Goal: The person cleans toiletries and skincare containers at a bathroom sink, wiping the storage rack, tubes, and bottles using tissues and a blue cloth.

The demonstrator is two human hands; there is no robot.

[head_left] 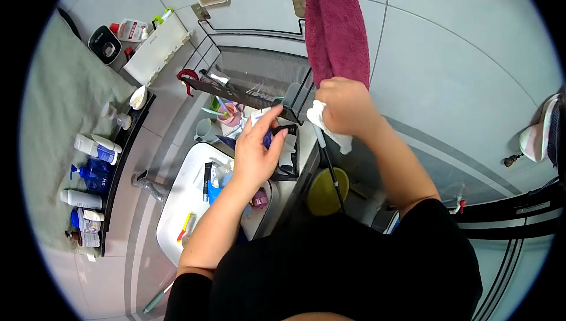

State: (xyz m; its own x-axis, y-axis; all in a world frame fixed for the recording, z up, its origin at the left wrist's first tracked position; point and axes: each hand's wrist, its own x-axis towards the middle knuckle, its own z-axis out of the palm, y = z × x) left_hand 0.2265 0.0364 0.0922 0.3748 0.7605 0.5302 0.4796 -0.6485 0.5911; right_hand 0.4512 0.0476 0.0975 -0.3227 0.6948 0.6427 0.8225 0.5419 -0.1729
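Note:
My right hand [348, 106] is closed round a white cloth [317, 113], just below the hanging dark red towel [337, 26]. A thin dark pole [331, 170] with a light upper end runs down from beneath the cloth. My left hand [257, 147] has its thumb and fingers curled at a white and blue item [259, 116], beside the black wire rack [259, 67]. Whether the fingers grip that item is unclear. Below the rack, a pink cup [230, 114] and a grey mug [207, 130] stand near my left hand.
A white basin [177, 203] holding small items lies left of my left forearm, near a metal faucet [148, 186]. Bottles line a black-edged shelf [121, 185] farther left. A yellow-green bucket [328, 191] stands low in the middle. A slipper [535, 138] hangs at the right.

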